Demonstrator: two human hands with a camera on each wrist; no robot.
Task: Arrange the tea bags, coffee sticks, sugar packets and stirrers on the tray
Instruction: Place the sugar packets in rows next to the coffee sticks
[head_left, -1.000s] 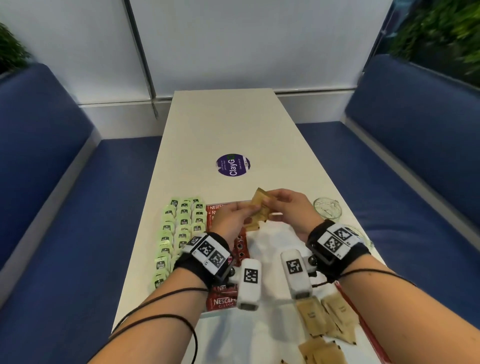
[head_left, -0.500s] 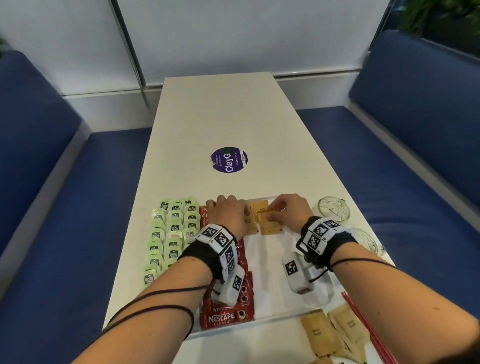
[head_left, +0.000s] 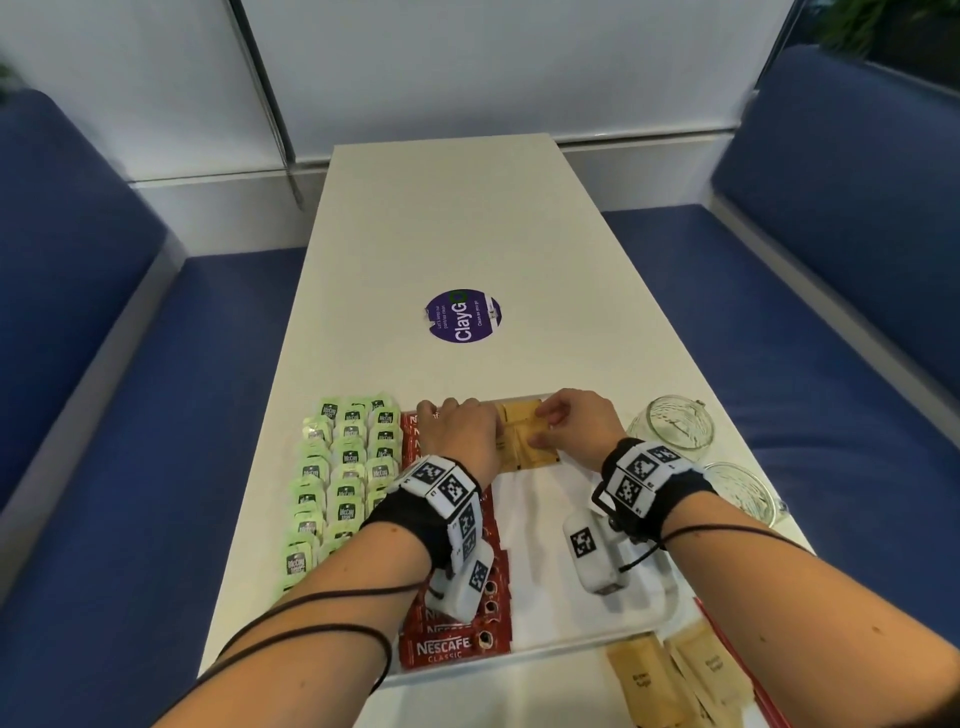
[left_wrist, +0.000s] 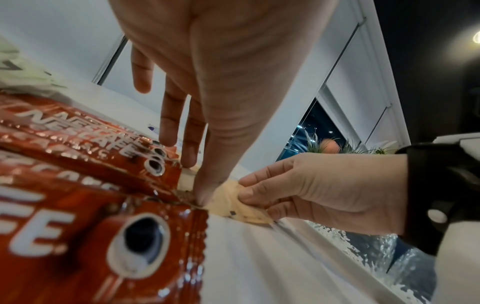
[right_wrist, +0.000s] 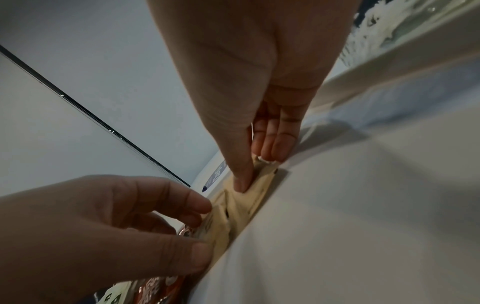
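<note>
Brown sugar packets (head_left: 524, 441) lie at the far end of the white tray (head_left: 535, 519). My right hand (head_left: 571, 426) pinches one packet (right_wrist: 241, 207) between thumb and fingers, low on the tray. My left hand (head_left: 457, 431) lies flat beside it. Its fingers are straight and its thumb presses the packets' left edge (left_wrist: 228, 203). A column of red coffee sticks (head_left: 452, 644) runs down the tray's left part, under my left wrist. Green tea bags (head_left: 348, 467) lie in rows left of the sticks. Loose sugar packets (head_left: 675, 675) and red stirrers (head_left: 737, 654) lie at the near right, off the tray.
Two glass jars (head_left: 670, 426) (head_left: 743, 491) stand right of the tray near the table's right edge. A purple round sticker (head_left: 464, 315) marks the table's middle. Blue benches flank the narrow white table on both sides.
Both hands came down from above the tray with a sugar packet. It now lies against the packets at the tray's far end, and my left hand has flattened beside it.
</note>
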